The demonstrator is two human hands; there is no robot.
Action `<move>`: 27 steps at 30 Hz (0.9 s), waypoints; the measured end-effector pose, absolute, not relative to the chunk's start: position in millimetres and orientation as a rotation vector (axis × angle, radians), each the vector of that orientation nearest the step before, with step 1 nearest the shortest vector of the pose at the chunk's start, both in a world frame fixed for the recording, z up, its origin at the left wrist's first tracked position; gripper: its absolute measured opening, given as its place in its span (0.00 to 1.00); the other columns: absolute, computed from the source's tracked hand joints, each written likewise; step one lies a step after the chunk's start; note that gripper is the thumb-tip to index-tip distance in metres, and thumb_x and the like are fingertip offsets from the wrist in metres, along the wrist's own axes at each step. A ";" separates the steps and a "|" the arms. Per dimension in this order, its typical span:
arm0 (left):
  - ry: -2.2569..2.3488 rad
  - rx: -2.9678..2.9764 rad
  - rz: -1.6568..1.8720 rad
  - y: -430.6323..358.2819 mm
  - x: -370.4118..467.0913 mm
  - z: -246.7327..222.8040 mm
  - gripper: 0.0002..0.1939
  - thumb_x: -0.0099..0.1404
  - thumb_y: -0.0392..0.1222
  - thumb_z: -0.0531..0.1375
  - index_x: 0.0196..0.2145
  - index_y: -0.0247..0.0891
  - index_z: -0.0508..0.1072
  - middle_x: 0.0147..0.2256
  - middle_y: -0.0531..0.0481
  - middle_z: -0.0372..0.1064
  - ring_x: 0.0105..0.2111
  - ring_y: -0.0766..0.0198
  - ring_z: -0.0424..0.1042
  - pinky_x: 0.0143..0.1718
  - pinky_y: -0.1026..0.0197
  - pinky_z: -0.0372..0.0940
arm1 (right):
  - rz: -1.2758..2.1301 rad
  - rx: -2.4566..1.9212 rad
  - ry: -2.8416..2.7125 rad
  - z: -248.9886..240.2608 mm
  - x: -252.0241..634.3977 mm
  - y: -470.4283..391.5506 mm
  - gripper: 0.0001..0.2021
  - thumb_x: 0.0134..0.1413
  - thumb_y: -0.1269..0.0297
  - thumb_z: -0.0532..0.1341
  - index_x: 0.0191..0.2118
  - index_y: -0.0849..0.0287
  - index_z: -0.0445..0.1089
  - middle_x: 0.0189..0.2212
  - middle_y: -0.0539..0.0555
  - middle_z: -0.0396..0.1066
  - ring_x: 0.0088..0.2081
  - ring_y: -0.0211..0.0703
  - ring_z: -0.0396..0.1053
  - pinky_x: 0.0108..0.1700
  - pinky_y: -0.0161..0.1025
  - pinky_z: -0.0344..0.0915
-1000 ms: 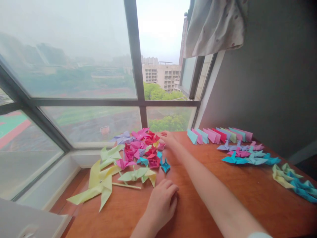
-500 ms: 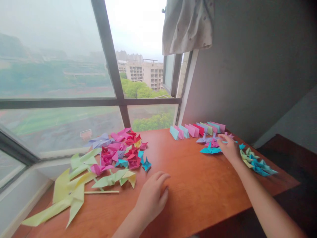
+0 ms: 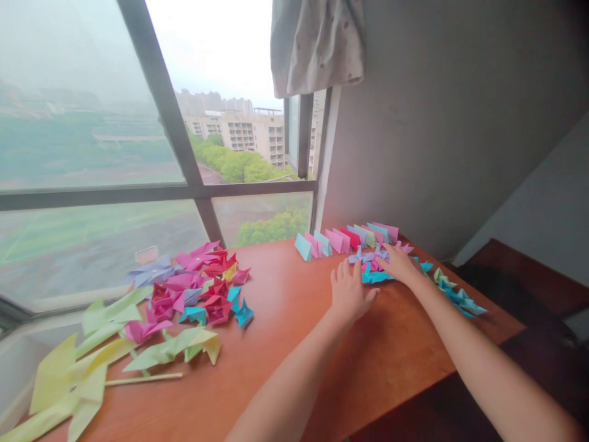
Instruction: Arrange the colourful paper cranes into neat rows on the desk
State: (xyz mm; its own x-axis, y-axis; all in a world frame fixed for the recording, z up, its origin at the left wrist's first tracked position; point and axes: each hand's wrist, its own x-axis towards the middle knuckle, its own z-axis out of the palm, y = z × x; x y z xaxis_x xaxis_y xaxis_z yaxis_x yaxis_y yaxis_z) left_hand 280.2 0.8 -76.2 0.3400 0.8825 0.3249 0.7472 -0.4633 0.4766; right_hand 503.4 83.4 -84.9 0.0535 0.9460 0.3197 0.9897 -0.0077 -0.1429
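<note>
My left hand (image 3: 350,293) is open, its fingers spread over the tabletop just left of a bright blue folded paper crane (image 3: 376,276). Beyond that crane is a small group of purple and pink paper cranes (image 3: 362,255). My right hand (image 3: 398,264) reaches in from the right side of this group, thumb and fingers apart, and covers part of it. Whether its fingertips touch the paper is hard to see. Right of my right wrist lie green and blue folded paper pieces (image 3: 460,299) in a loose row.
Folded paper cards (image 3: 338,240) stand in a row along the wall. On the left are a heap of red, pink and purple folded paper (image 3: 216,301) and yellow and green paper pinwheels (image 3: 87,380). The wooden table (image 3: 285,331) borders a window; its edge runs along the right.
My left hand has moved right and forward, from the table's middle to beside the blue crane. My right hand stays at the crane group. The view has turned slightly right.
</note>
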 end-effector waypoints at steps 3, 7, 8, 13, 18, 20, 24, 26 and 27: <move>1.508 2.363 0.808 9.4 301.8 -77.6 0.38 0.65 0.55 0.57 0.66 0.35 0.50 0.64 0.29 0.51 0.65 0.41 0.49 0.62 0.36 0.45 | -0.137 -1.950 -2.061 -83.5 498.6 86.4 0.19 0.56 0.63 0.59 0.53 0.60 0.71 0.47 0.61 0.74 0.48 0.49 0.70 0.49 0.40 0.63; 1.505 2.351 0.798 14.2 313.0 -82.6 0.34 0.65 0.50 0.57 0.64 0.37 0.54 0.63 0.31 0.52 0.64 0.40 0.50 0.62 0.35 0.45 | -0.097 -1.893 -2.130 -78.9 487.9 82.6 0.11 0.56 0.69 0.56 0.40 0.60 0.76 0.38 0.57 0.77 0.43 0.45 0.72 0.46 0.36 0.63; 1.504 2.343 0.798 14.6 313.2 -84.2 0.33 0.65 0.50 0.57 0.64 0.36 0.54 0.63 0.31 0.52 0.63 0.40 0.51 0.62 0.35 0.45 | -0.092 -1.885 -2.132 -77.6 484.5 80.8 0.11 0.56 0.69 0.56 0.39 0.60 0.76 0.37 0.56 0.77 0.42 0.45 0.73 0.46 0.36 0.63; 1.474 2.324 0.812 11.2 300.4 -87.2 0.32 0.66 0.46 0.55 0.64 0.36 0.53 0.64 0.33 0.52 0.63 0.44 0.53 0.62 0.39 0.48 | -0.060 -1.833 -2.094 -72.5 462.0 69.2 0.12 0.55 0.69 0.57 0.40 0.57 0.77 0.38 0.55 0.79 0.42 0.46 0.74 0.45 0.36 0.65; 1.469 2.325 0.853 -0.4 260.6 -75.7 0.29 0.67 0.38 0.51 0.64 0.34 0.53 0.66 0.35 0.51 0.64 0.50 0.54 0.61 0.47 0.53 | -0.014 -1.739 -2.025 -64.3 424.9 56.8 0.12 0.54 0.66 0.58 0.41 0.56 0.77 0.37 0.54 0.79 0.40 0.47 0.76 0.44 0.38 0.68; 1.481 2.328 0.873 -6.8 236.3 -67.1 0.30 0.66 0.36 0.52 0.65 0.35 0.52 0.67 0.36 0.49 0.65 0.51 0.51 0.62 0.48 0.53 | 0.003 -1.687 -2.014 -57.5 401.9 53.0 0.13 0.55 0.65 0.58 0.43 0.55 0.77 0.38 0.54 0.79 0.39 0.46 0.76 0.45 0.39 0.69; 1.541 2.298 0.963 -22.8 175.5 -47.6 0.33 0.63 0.32 0.52 0.66 0.37 0.51 0.68 0.38 0.46 0.66 0.52 0.50 0.64 0.48 0.52 | 0.139 -1.525 -1.963 -35.5 333.2 46.8 0.12 0.54 0.64 0.60 0.42 0.56 0.78 0.37 0.53 0.79 0.35 0.45 0.76 0.43 0.39 0.70; 1.603 2.275 1.028 -31.5 140.1 -39.1 0.33 0.63 0.31 0.51 0.66 0.37 0.52 0.68 0.37 0.47 0.66 0.51 0.51 0.64 0.47 0.52 | 0.250 -1.407 -1.951 -22.2 288.1 44.3 0.11 0.54 0.66 0.60 0.41 0.55 0.78 0.36 0.53 0.79 0.34 0.44 0.75 0.42 0.40 0.71; 1.659 2.257 1.053 -35.6 121.2 -35.5 0.33 0.63 0.30 0.51 0.65 0.36 0.53 0.68 0.36 0.47 0.66 0.50 0.52 0.64 0.46 0.52 | 0.306 -1.343 -1.963 -15.7 263.8 43.4 0.11 0.54 0.67 0.60 0.41 0.55 0.78 0.36 0.53 0.79 0.34 0.44 0.75 0.42 0.40 0.71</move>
